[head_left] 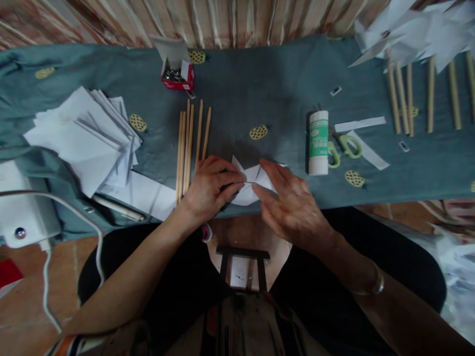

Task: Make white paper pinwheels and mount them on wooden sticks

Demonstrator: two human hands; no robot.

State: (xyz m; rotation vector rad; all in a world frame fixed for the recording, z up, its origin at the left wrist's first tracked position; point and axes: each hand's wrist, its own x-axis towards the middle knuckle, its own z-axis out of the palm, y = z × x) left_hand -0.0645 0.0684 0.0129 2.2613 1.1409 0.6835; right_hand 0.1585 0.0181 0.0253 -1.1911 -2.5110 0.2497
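Note:
Both my hands rest on a folded white paper piece [249,187] near the front edge of the blue-grey cloth [260,94]. My left hand [211,185] has its fingers curled and pinched over the paper's middle. My right hand [287,200] lies over the paper's right side, its fingers stretched out and pressing down. Several thin wooden sticks [190,143] lie just left of my left hand. The paper's centre is partly hidden by my fingers.
A stack of white paper squares [87,136] lies at the left, a red box of pins [177,74] at the back. A glue stick [318,142] and green scissors [343,147] lie to the right. Finished paper pinwheels on sticks [411,54] fill the back right.

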